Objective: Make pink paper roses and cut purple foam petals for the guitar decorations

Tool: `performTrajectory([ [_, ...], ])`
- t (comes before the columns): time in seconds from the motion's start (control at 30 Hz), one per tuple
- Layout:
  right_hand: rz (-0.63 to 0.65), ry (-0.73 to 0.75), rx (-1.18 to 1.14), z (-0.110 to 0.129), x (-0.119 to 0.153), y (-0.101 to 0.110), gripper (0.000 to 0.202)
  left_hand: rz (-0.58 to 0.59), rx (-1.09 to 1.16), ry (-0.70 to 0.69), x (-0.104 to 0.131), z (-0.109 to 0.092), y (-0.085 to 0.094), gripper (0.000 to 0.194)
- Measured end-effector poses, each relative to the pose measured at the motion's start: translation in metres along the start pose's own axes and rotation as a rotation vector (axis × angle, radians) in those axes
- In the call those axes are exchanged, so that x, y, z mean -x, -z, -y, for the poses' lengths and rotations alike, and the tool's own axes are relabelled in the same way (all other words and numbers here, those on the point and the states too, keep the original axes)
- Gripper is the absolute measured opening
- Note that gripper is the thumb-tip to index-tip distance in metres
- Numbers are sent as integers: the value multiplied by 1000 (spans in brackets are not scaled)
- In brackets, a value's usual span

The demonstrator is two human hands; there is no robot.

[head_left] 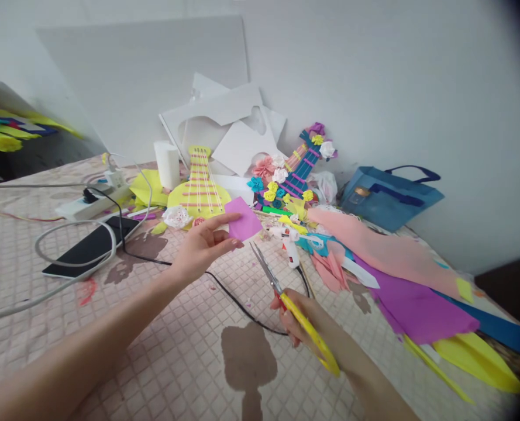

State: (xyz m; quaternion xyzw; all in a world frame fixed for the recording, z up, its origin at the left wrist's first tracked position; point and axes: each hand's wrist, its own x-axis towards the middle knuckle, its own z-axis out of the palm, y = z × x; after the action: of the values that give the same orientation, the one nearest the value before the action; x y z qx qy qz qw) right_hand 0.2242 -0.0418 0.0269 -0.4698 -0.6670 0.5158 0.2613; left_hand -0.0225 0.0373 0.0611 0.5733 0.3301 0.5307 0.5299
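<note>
Near the middle of the view, my left hand (209, 242) pinches the left edge of a small purple paper piece (243, 220). My right hand (299, 313) holds scissors (301, 318) with yellow and red handles, their blades pointing up and left. The blade tips are just below the purple piece, apart from it, and look slightly parted. Behind the paper lies a yellow guitar-shaped piece (198, 196) with white strings and pink bars. A white glue gun (291, 252) rests beyond the scissors.
Black tablet (90, 248), power strip (88, 202) and looping cables lie left. Flower-covered blue guitar shape (303, 172) and white boards (242, 143) lean at the back. Blue bag (386, 196), pink crepe paper (386, 251) and purple crepe paper (422, 307) are right.
</note>
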Motion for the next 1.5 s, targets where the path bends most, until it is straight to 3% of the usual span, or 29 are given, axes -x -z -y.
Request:
performTrajectory([
  [0.43,-7,-5,-27,8,-6,-11,40,98,-38,-56,7,11,-8,49],
  [0.67,0,1,-42,14,-7,-15,45,94,-45,-74,11,10,-15,47],
  [0.97,-2,-9,-101,7,-9,-17,47,91,-102,-67,12,11,-18,49],
  [1.5,-36,-10,-9,-5,-10,-15,41,87,-109,-54,13,18,-19,48],
])
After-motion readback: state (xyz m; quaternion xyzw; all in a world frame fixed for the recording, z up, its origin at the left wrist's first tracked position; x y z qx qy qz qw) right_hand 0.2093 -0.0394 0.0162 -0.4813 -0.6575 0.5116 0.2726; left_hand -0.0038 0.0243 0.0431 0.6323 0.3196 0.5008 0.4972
